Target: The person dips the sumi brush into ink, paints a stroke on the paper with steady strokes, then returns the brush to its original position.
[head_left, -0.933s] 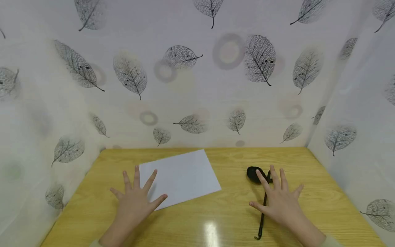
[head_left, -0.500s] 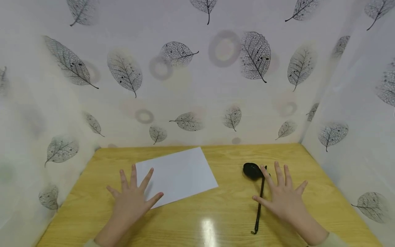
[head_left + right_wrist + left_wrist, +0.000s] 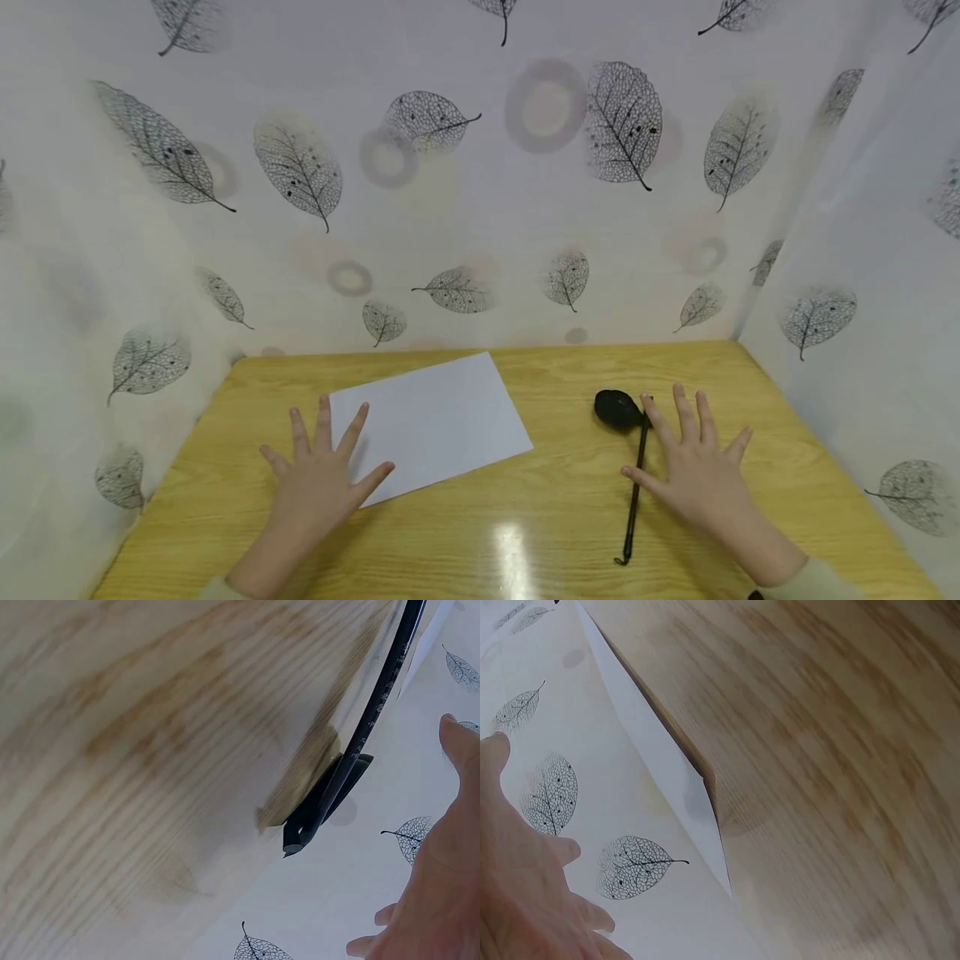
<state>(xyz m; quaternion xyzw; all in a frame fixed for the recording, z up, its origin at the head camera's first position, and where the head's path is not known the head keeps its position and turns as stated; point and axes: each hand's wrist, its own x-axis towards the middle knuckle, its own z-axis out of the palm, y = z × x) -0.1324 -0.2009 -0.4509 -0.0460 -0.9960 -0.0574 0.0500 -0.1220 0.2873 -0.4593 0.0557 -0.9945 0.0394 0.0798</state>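
My left hand [image 3: 313, 483] is held over the left edge of a white sheet of paper [image 3: 442, 421], fingers spread and palm down. From the left wrist view, the paper [image 3: 656, 742] shows as a thin white strip beyond that hand [image 3: 525, 877]. A black long-handled tool [image 3: 637, 492] lies on the wooden table, with a dark oval head [image 3: 617, 410] at its far end and a small hook at the near end. Spread beside it, my right hand [image 3: 705, 479] holds nothing; its index fingertip and thumb tip overlap the handle in the head view.
The yellow wood-grain table [image 3: 517, 517] ends at a pale curtain [image 3: 465, 225] printed with leaf skeletons, which rises behind it and along both sides. A bright light reflection lies on the table between the hands.
My right hand has shifted slightly right relative to the black tool, uncovering its oval head. My left hand stays over the paper's edge. The head view has shifted a little.
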